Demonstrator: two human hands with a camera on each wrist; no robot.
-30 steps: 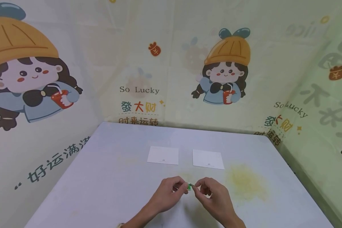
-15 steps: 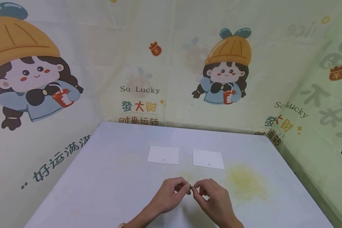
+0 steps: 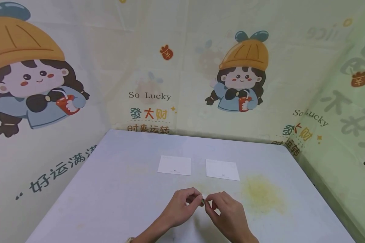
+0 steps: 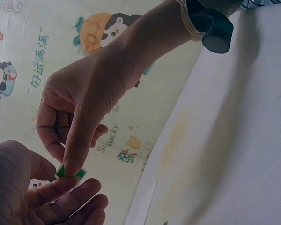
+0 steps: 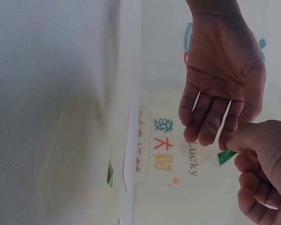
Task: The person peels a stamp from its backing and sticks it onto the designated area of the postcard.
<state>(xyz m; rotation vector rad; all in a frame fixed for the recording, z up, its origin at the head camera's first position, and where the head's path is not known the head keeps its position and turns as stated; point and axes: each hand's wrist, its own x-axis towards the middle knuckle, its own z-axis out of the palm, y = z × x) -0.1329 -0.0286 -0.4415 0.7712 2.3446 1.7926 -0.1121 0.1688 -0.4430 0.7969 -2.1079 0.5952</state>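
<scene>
Both hands meet over the near middle of the table, pinching a small flat green piece (image 3: 202,201) between thumbs and fingertips. My left hand (image 3: 180,206) holds its left side, and my right hand (image 3: 229,212) pinches its right side. Fingers cover most of the piece in the head view. A white edge shows along the green piece (image 4: 81,173) in the left wrist view. Its green surface (image 5: 226,156) stands out between the hands in the right wrist view. Its exact kind cannot be told.
Two white cards, a left one (image 3: 174,165) and a right one (image 3: 222,169), lie flat beyond the hands on the white table (image 3: 115,189). Another small green, pointed thing (image 5: 110,176) shows low over the tabletop in the right wrist view. A printed cloth (image 3: 188,81) hangs around the table.
One second ago the piece's green face showed between the hands; now it is mostly covered. My right fingertips have come slightly closer to the left ones. The cards have not moved.
</scene>
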